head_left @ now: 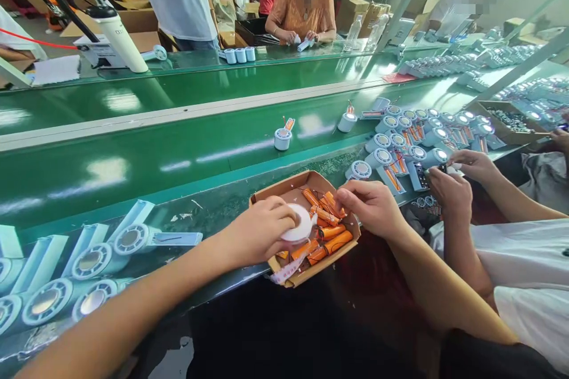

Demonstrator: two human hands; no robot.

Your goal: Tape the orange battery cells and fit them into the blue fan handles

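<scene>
A roll of white tape (304, 226) is gripped by my left hand (269, 226), with the fingers curled over its near side. The roll sits above a shallow cardboard box (293, 180) holding several orange battery cells (336, 243) with thin dark wires. A loose strip with reddish print (288, 271) hangs over the box's front edge. At the box's right side, my right hand (376, 207) has its thumb and fingers pressed together close to the cells. What it pinches, if anything, I cannot make out.
Light-blue fan-like housings (133, 238) lie at the left, and more (415, 153) crowd the bench at the right. Two housings stand on the green conveyor (222, 142). A co-worker's hands (453, 186) work close by on the right. Other people stand or sit across the line.
</scene>
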